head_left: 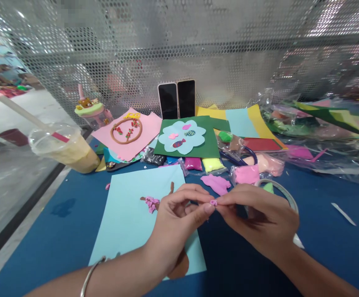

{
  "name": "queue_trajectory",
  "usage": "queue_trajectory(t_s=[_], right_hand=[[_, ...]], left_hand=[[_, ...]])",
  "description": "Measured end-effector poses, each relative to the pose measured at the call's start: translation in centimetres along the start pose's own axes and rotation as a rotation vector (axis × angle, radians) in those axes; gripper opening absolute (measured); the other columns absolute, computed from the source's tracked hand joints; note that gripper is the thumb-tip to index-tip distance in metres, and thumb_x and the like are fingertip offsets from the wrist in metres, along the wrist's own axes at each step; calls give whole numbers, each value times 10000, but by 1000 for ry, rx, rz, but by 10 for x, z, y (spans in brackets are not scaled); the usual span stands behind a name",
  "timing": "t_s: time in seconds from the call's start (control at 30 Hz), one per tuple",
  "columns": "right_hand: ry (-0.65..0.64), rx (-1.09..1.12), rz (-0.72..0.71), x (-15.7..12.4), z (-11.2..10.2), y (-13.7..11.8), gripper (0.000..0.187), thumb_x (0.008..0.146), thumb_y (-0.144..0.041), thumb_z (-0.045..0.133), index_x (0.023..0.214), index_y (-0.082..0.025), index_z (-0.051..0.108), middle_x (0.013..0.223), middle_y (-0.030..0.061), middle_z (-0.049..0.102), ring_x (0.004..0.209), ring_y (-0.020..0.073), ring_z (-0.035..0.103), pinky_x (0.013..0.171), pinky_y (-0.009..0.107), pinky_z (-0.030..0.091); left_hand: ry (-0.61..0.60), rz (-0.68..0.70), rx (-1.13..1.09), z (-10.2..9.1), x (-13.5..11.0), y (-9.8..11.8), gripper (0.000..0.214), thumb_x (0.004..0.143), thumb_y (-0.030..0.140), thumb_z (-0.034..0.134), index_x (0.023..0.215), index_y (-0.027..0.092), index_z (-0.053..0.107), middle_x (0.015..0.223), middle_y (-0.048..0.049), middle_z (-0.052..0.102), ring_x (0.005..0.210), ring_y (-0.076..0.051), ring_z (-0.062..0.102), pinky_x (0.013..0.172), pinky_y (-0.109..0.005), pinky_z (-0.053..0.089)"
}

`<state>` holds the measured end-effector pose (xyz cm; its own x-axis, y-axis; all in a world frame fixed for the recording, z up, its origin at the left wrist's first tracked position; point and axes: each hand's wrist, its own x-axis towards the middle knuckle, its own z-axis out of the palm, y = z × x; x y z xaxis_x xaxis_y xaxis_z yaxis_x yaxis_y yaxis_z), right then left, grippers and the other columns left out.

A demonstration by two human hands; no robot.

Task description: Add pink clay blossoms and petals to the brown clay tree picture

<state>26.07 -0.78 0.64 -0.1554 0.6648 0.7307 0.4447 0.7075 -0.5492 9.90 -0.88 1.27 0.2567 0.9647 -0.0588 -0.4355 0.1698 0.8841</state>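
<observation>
Pink clay bit [213, 202]: a tiny pellet held in the air between both hands, above the middle of the worktop [321, 247] toward its near edge.
Left hand [174, 222]: thumb and forefinger pinch the pellet from the left; a bangle [91, 274] sits on the wrist.
Right hand [259, 218]: fingertips pinch the same pellet from the right, touching the left hand's fingertips.
Handling: it looks soft, nearly weightless and a little tacky, so it would likely squash or smear under pressure; best held lightly by its edges with the fingertips.
Under the hands: a light blue sheet [130, 218] with pink blossoms [151, 203] stuck on it.
Just beyond: a flat pink clay lump [218, 183].
Far left edge: a drink cup [64, 148].
</observation>
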Motion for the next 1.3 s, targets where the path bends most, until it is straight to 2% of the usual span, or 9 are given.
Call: queue_trajectory(t_s=[0.2,0.33,0.53,0.7,0.83,0.97,1.03,1.13,1.3], right_hand=[[-6,-15,39,-3,0,4,212,773,-101,700,882,-283,705,651,-42,709,501,98,613,474,215,470],[16,-53,52,-5,1,5,185,784,-144,718,898,-289,706,636,-43,691,505,102,604,458,222,455],[56,-95,60,-5,1,3,154,807,-173,719,897,-294,692,608,-53,652,489,92,545,453,228,427],[74,-145,64,-4,1,0,152,820,-170,702,881,-306,672,623,-53,681,455,94,503,474,250,444],[94,-147,71,-4,0,1,174,805,-140,698,863,-302,678,613,-53,676,463,96,523,459,246,432],[123,-91,58,-4,0,5,205,769,-106,711,850,-294,699,613,-49,667,485,100,546,447,239,424],[155,-43,90,-4,2,7,211,758,-95,714,834,-292,706,609,-51,657,509,107,564,461,240,441],[219,10,188,-2,4,10,213,762,-72,700,803,-281,699,614,-53,648,523,101,569,474,228,460],[240,33,232,2,5,15,196,769,-82,700,804,-275,702,626,-57,644,522,86,576,480,200,481]], left_hand=[[46,37,89,-1,2,2,89,676,305,856,700,251,790,863,-38,620,822,-142,571,648,-216,460],[42,77,139,-4,1,0,62,724,291,818,784,282,806,925,-50,634,854,-158,577,672,-233,475],[-2,94,173,-6,-4,-6,149,790,277,763,928,320,797,1019,-53,619,894,-163,573,770,-267,479],[-20,115,202,-3,-8,-5,201,809,248,733,970,355,785,1007,-50,616,808,-131,539,716,-244,457],[-51,135,239,-1,-11,-5,312,803,162,700,1001,393,767,1010,-38,616,762,-105,518,693,-222,448],[-59,147,301,-4,-7,-3,373,816,172,675,1111,394,726,1049,-37,622,738,-92,517,673,-220,454],[-58,172,415,-8,0,1,381,825,173,656,1152,362,713,1082,-44,629,751,-102,545,655,-230,459],[-154,211,805,-19,15,7,298,814,134,644,1043,285,760,1054,-46,655,808,-141,585,631,-250,459],[-376,380,1390,-35,26,10,166,843,141,650,939,231,751,975,-23,694,910,-202,598,817,-370,479]])
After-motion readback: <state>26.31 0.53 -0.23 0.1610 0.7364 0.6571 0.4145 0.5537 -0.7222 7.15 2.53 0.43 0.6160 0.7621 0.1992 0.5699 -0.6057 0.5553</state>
